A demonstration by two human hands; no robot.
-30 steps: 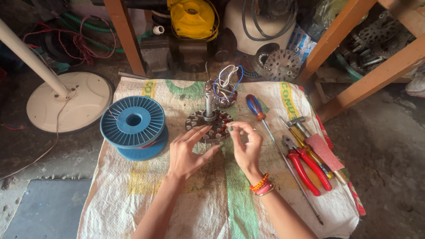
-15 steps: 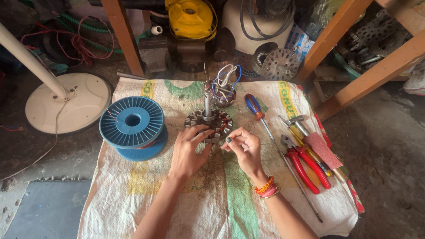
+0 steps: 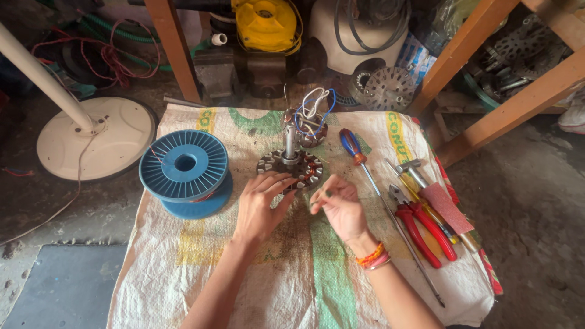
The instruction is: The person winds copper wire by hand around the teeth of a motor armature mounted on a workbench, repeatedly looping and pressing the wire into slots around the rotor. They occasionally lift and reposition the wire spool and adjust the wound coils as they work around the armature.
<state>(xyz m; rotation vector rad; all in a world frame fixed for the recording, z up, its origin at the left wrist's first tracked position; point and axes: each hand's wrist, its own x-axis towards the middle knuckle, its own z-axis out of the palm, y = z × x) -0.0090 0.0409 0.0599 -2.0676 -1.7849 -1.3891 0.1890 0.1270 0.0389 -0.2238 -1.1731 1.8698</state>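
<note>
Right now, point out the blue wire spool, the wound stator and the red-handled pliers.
blue wire spool [image 3: 184, 163]: head view, on the hub of its top flange.
wound stator [image 3: 297, 166]: head view, on its ring of copper windings beside the shaft.
red-handled pliers [image 3: 421, 225]: head view, on a red handle.

spool [image 3: 184, 163]: blue | screwdriver handle [image 3: 350, 144]: blue-red | pliers [image 3: 420, 228]: red grips | sack [image 3: 317, 280]: white, green-yellow print

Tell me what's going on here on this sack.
A person sits over a woven sack on the floor. The left hand rests its fingers on a round motor stator with copper windings. The right hand hovers just beside it, fingers pinched. A blue wire spool sits left; a screwdriver and red pliers lie right.
</note>
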